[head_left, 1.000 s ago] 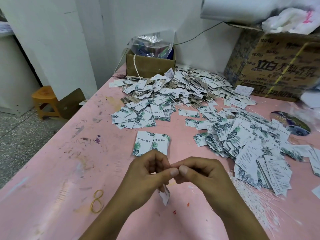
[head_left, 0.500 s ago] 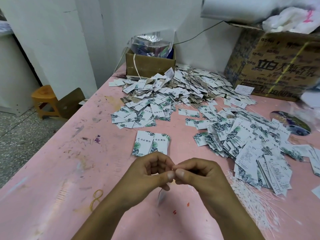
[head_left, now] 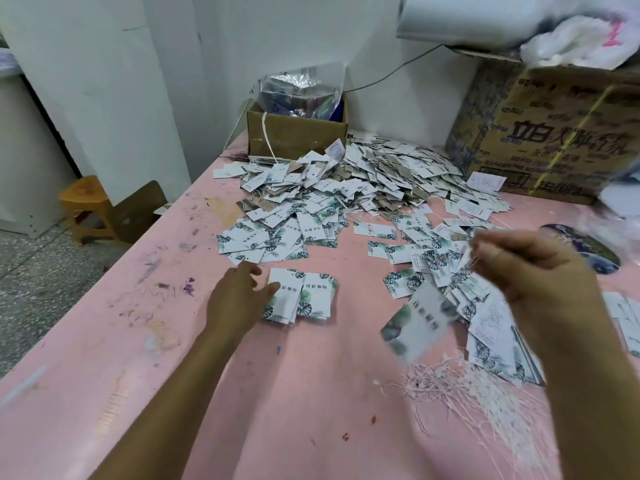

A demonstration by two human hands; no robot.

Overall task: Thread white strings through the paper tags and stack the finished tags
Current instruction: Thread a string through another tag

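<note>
Right hand (head_left: 530, 271) pinches the string (head_left: 473, 259) of a threaded tag (head_left: 419, 327), left hand (head_left: 239, 299) relaxed at the near stack (head_left: 304, 299), loose tags (head_left: 446, 268) right look unthreaded

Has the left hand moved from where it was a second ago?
Yes. The left hand has parted from the right hand, which pinches the string, and reached forward to the left edge of the small tag stack, which has not shifted.
</note>
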